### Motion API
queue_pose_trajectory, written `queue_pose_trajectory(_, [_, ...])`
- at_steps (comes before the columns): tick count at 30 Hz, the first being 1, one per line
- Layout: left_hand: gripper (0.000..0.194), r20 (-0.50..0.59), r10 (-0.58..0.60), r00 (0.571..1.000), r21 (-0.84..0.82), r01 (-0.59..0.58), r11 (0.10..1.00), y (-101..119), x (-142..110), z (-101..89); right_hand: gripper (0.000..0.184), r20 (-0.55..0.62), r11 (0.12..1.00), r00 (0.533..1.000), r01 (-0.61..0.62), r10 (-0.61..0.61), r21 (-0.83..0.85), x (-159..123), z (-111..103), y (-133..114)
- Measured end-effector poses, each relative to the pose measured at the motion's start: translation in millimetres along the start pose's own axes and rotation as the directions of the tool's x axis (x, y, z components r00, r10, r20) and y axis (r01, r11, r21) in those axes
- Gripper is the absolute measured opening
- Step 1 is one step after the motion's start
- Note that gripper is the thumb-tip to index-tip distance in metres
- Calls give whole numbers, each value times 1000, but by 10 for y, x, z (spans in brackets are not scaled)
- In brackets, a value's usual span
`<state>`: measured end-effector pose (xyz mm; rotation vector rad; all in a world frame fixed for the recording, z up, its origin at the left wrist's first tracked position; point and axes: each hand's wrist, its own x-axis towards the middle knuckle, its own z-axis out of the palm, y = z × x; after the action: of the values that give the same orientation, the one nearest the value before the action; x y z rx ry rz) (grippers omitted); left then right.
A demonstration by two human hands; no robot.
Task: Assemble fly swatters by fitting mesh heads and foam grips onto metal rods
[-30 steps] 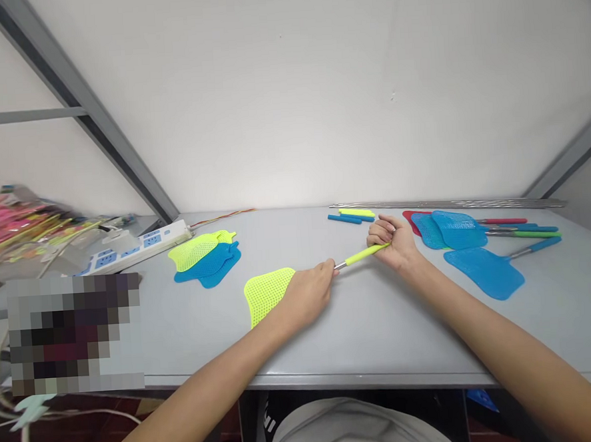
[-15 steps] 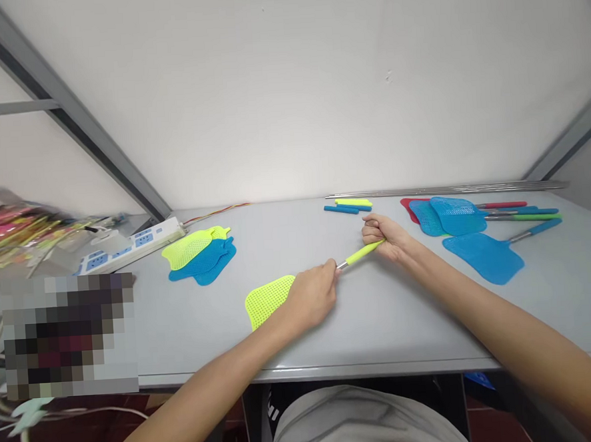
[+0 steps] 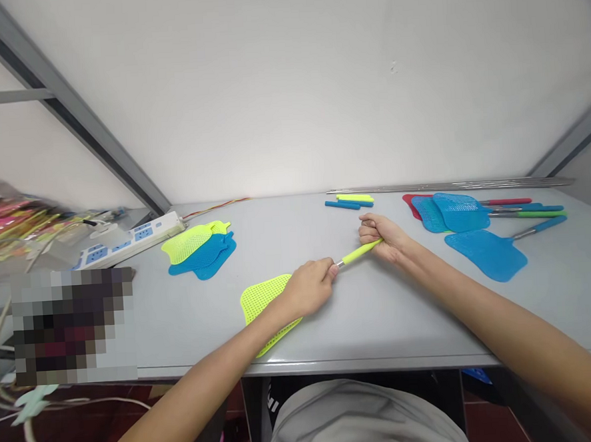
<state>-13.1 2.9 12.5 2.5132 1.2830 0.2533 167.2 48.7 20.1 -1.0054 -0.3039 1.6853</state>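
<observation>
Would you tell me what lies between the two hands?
The head view shows a fly swatter's yellow handle and short metal shaft.

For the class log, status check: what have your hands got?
Left hand gripping metal shaft; right hand gripping neon-yellow handle; neon-yellow mesh swatter head on grey table.

A grey table runs across the view. At left, a white power strip with blue sockets lies just behind stacked yellow and blue swatter heads. Farther right lie short blue and yellow handle sleeves, long steel rods, and assembled blue fly swatters. Blurred pink packaged items sit off the far left edge.
</observation>
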Motion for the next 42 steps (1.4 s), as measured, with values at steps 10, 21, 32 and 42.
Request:
queue_pose_trajectory(10, [27, -74, 4, 997, -12, -5, 1000, 27, 25, 32, 22, 55, 981, 991, 127, -120, -146, -42, 5, -91])
queue_pose_trajectory(21, [29, -132, 79, 988, 28, -76, 997, -36, 6, -122, 26, 162, 663, 897, 417, -412, -621, 0, -58, -68])
queue_pose_trajectory(32, [29, -143, 172, 975, 77, -162, 984, -95, 2, -90, 36, 509, 119, 842, 532, -179, -838, -128, 10, 95])
queue_pose_trajectory(42, [18, -154, 210, 966, 116, -193, 974, -97, 34, -93, 37, 560, 178, 828, 553, -13, -814, -134, 39, 233])
